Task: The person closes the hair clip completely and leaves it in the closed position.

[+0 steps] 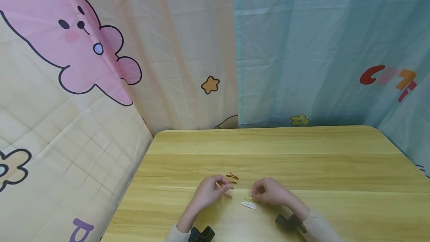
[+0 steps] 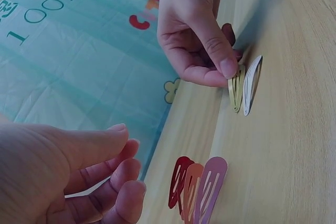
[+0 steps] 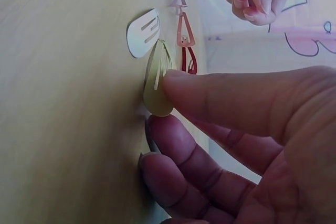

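- Pinching the yellow clip [image 3: 155, 98] by its rounded end, the right hand [image 1: 270, 191] has thumb and finger closed on it; its narrow end points toward 9 o'clock, seen from the person's seat.
- The yellow clip is low at the table [image 1: 336, 160]; whether it rests there or is just lifted, I cannot tell.
- The white clip [image 3: 137, 38] lies just beside it, at 6 o'clock.
- The left hand [image 1: 209, 192] has loosely bent fingers, released, with nothing seen in them.
- Just beside that hand, the purple clip [image 2: 218, 165] sits at 9 o'clock from the yellow one, the orange clip [image 2: 192, 169] and red clip [image 2: 181, 164] toward 10 and 11.
- These clips look light, thin, stiff and smooth, probably slippery and hard to lift flat; the broad rounded end seems the best hold.
- Slim prongs could bend if squeezed hard.
- Bare tabletop gives room from 12 round to 3 o'clock.
- The far edge meets the curtain [image 1: 295, 66] at 12; the side edge toward 9 is well apart.
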The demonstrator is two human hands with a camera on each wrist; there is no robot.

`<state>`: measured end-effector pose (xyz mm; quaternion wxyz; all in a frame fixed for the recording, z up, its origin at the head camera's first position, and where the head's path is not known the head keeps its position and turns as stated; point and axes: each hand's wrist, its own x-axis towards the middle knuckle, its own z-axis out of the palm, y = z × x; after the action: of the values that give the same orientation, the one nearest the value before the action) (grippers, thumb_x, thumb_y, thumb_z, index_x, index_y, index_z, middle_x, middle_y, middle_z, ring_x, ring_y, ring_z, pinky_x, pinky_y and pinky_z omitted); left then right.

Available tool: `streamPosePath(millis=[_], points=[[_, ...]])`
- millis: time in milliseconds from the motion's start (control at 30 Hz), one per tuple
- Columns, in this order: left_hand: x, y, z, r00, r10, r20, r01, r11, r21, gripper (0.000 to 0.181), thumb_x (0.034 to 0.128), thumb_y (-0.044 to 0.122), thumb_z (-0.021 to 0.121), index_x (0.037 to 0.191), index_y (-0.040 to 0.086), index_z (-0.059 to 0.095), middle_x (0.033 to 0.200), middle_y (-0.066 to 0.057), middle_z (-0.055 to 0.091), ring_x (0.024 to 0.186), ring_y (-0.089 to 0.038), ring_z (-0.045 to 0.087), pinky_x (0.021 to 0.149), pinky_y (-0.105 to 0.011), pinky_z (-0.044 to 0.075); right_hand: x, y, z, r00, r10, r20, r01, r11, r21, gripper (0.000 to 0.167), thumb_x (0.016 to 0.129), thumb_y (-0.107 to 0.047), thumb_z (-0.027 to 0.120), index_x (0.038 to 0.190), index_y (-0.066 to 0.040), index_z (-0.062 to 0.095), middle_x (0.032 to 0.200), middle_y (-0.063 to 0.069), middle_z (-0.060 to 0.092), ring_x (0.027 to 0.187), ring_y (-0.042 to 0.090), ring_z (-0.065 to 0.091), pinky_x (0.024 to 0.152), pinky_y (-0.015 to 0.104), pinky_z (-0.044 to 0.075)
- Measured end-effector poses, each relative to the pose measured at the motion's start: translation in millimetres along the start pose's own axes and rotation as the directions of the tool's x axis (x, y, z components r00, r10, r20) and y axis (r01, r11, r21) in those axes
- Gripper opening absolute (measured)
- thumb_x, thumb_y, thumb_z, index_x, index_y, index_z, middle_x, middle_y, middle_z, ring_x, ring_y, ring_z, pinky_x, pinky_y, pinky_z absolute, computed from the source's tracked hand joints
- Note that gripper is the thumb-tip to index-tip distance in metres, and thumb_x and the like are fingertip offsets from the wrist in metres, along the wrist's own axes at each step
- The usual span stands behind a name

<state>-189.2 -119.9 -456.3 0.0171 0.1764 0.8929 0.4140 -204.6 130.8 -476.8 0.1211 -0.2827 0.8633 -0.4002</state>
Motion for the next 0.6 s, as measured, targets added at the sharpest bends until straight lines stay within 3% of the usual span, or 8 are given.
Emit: streamPosePath(millis=[600], points=[[-0.3, -1.5, -1.0, 1.000, 0.002, 0.000, -0.002, 1.000, -0.001, 0.013, 0.0903, 0.028, 0.066, 0.087, 0.016, 0.066, 0.075, 0.011, 0.060, 0.055, -0.005, 0.051, 0.047, -0.024, 0.042, 0.6, 1.5, 2.2, 0.999, 0.015, -0.036, -0.016, 0.999, -0.031, 0.009, 0.080, -0.009, 0.072, 0.075, -0.011, 0.064, 0.066, -0.009, 0.054, 0.059, 0.007, 0.048, 0.055, 0.026, 0.041]])
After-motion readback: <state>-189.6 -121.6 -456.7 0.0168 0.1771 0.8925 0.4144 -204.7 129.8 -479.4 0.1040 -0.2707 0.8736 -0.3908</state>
